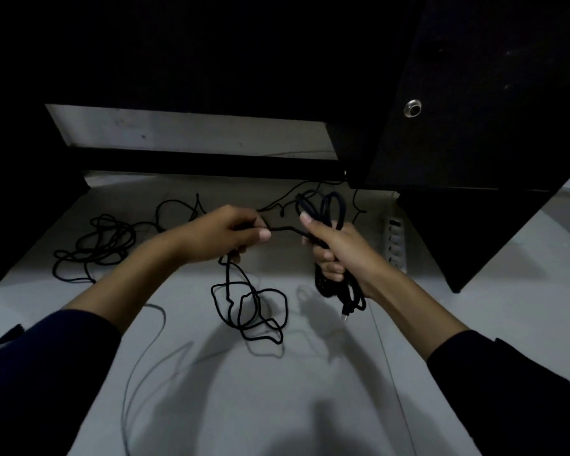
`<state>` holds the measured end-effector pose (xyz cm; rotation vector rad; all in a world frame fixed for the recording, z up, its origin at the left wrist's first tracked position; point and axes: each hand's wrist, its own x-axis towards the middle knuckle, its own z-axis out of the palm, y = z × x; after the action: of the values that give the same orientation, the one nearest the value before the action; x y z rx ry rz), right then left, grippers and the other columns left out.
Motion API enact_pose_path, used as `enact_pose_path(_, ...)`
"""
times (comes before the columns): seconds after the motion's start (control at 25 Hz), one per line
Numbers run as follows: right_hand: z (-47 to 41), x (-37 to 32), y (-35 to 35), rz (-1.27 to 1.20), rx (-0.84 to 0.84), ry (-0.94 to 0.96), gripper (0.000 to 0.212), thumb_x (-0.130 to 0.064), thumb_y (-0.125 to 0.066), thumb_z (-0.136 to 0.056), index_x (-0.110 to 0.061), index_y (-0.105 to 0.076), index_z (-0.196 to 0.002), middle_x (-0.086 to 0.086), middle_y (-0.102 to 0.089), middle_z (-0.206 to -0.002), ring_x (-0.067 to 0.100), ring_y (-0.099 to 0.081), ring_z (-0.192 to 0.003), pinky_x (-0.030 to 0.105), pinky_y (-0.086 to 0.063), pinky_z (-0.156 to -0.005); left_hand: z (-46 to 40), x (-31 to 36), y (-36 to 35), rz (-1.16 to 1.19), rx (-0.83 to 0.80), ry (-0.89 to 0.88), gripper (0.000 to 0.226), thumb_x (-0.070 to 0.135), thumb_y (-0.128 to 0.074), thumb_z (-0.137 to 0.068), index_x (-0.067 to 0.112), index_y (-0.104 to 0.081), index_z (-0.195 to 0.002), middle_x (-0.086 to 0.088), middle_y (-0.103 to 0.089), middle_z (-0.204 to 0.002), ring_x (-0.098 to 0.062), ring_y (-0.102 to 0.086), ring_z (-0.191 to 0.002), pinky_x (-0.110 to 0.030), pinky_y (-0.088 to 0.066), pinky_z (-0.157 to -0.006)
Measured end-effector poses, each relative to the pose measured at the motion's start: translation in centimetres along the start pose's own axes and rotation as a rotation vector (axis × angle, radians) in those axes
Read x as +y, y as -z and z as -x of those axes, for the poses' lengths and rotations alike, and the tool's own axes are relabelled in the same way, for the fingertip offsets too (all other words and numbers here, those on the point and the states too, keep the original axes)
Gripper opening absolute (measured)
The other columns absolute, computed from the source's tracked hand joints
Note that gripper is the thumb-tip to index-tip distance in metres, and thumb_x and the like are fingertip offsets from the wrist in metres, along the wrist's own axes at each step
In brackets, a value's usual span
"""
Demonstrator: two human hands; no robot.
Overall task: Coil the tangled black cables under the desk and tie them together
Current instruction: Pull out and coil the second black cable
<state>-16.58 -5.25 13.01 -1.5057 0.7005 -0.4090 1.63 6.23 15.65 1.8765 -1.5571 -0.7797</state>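
Observation:
My right hand (pixel 334 250) grips a coiled bundle of black cable (pixel 329 209); its loops stick up above my fist and hang below it, ending in a plug (pixel 346 312). A short stretch of the same cable (pixel 285 229) runs left to my left hand (pixel 231 233), which pinches it between thumb and fingers. Below my left hand the loose cable drops into a tangle of loops (pixel 250 311) on the pale floor. A second tangled black cable (pixel 102 245) lies on the floor at the left, under the desk.
The dark desk underside and a side panel (pixel 474 110) loom above and to the right. A white power strip (pixel 396 243) lies on the floor right of my right hand. A thin grey cable (pixel 145 353) curves along the floor at lower left. Thin black wires trail behind the hands.

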Motion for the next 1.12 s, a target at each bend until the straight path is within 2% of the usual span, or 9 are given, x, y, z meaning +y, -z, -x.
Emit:
enact_pose_path(0.2, 0.4, 0.3, -1.3, -0.001, 0.042, 0.167, 0.045, -0.053, -0.051, -0.089, -0.011, -0.056, -0.077, -0.001, -0.035, -0.046, 0.010, -0.028, -0.034, 0.019, -0.023, -0.036, -1.3, 1.3, -2.0, 0.726, 0.188, 0.096, 0.016, 0.015, -0.047, -0.099, 0.010, -0.048, -0.084, -0.002, -0.043, -0.070, -0.004, -0.039, -0.051, -0.014, -0.034, -0.044)
enact_pose_path(0.32, 0.3, 0.4, -2.0, 0.004, 0.077, 0.216, 0.037, -0.045, -0.049, -0.095, -0.015, -0.057, -0.076, -0.003, -0.046, -0.052, 0.008, -0.031, -0.035, 0.019, -0.025, -0.035, -1.9, 2.9, -2.7, 0.944, 0.183, 0.107, 0.020, 0.013, -0.042, -0.102, 0.010, -0.046, -0.083, 0.001, -0.042, -0.065, -0.003, -0.035, -0.048, -0.013, -0.030, -0.041)
enact_pose_path(0.44, 0.5, 0.6, -2.8, 0.035, 0.036, 0.316, 0.025, -0.029, -0.047, -0.100, -0.023, -0.067, -0.087, -0.010, -0.066, -0.068, 0.005, -0.033, -0.036, 0.019, -0.024, -0.035, -2.1, 3.8, -3.0, 1.011, 0.126, 0.075, 0.030, 0.002, -0.032, -0.101, 0.006, -0.047, -0.075, -0.002, -0.036, -0.056, -0.005, -0.031, -0.041, -0.018, -0.032, -0.043)
enact_pose_path(0.52, 0.7, 0.5, -3.1, 0.030, 0.014, 0.335, 0.025, -0.027, -0.045, -0.101, -0.025, -0.070, -0.096, -0.009, -0.071, -0.079, 0.005, -0.034, -0.036, 0.018, -0.024, -0.036, -2.1, 4.1, -2.8, 1.106, 0.130, 0.133, 0.029, 0.000, -0.030, -0.096, 0.007, -0.044, -0.072, -0.003, -0.034, -0.054, -0.007, -0.030, -0.041, -0.018, -0.028, -0.042)
enact_pose_path(0.72, 0.4, 1.3, -2.9, 0.048, -0.034, 0.261, 0.021, -0.037, -0.048, -0.098, -0.032, -0.067, -0.106, 0.004, -0.062, -0.063, 0.011, -0.029, -0.039, 0.023, -0.021, -0.038, -2.2, 4.4, -1.9, 1.309, 0.175, 0.247, 0.025, 0.001, -0.021, -0.089, 0.010, -0.038, -0.073, -0.005, -0.034, -0.065, -0.009, -0.032, -0.041, -0.016, -0.028, -0.042)
enact_pose_path(0.84, 0.8, 1.3, -2.9, 0.049, -0.036, 0.260, 0.012, -0.029, -0.054, -0.096, -0.028, -0.065, -0.093, -0.005, -0.051, -0.054, 0.003, -0.034, -0.037, 0.017, -0.024, -0.036, -2.3, 4.4, -1.8, 1.403, 0.171, 0.269, 0.024, -0.001, -0.022, -0.090, 0.011, -0.038, -0.076, -0.005, -0.036, -0.068, -0.009, -0.031, -0.052, -0.014, -0.031, -0.049)
enact_pose_path(0.96, 0.9, 0.8, -2.9, 0.061, -0.013, 0.295, 0.022, -0.012, -0.060, -0.093, -0.027, -0.055, -0.076, -0.017, -0.051, -0.046, -0.003, -0.045, -0.038, 0.008, -0.032, -0.039, -2.1, 4.4, -1.5, 1.450, 0.145, 0.285, 0.020, -0.001, -0.029, -0.093, 0.005, -0.046, -0.084, -0.008, -0.046, -0.074, -0.009, -0.041, -0.055, -0.018, -0.040, -0.062)
enact_pose_path(1.04, 0.6, 1.0, -2.8, 0.051, 0.020, 0.306, 0.022, -0.018, -0.061, -0.093, -0.022, -0.057, -0.072, -0.011, -0.046, -0.046, 0.001, -0.037, -0.036, 0.012, -0.028, -0.037, -2.1, 4.3, -1.4, 1.409, 0.177, 0.276, 0.017, 0.001, -0.036, -0.095, 0.002, -0.053, -0.093, -0.009, -0.052, -0.081, -0.010, -0.048, -0.063, -0.017, -0.047, -0.065)
enact_pose_path(1.12, 0.4, 1.1, -2.7, 0.017, 0.037, 0.308, 0.023, -0.027, -0.058, -0.095, -0.024, -0.065, -0.073, -0.001, -0.043, -0.050, 0.007, -0.032, -0.037, 0.020, -0.025, -0.036, -2.1, 4.0, -1.6, 1.258, 0.202, 0.235, 0.016, 0.012, -0.045, -0.097, 0.006, -0.058, -0.103, -0.006, -0.057, -0.087, -0.013, -0.054, -0.076, -0.022, -0.051, -0.074)
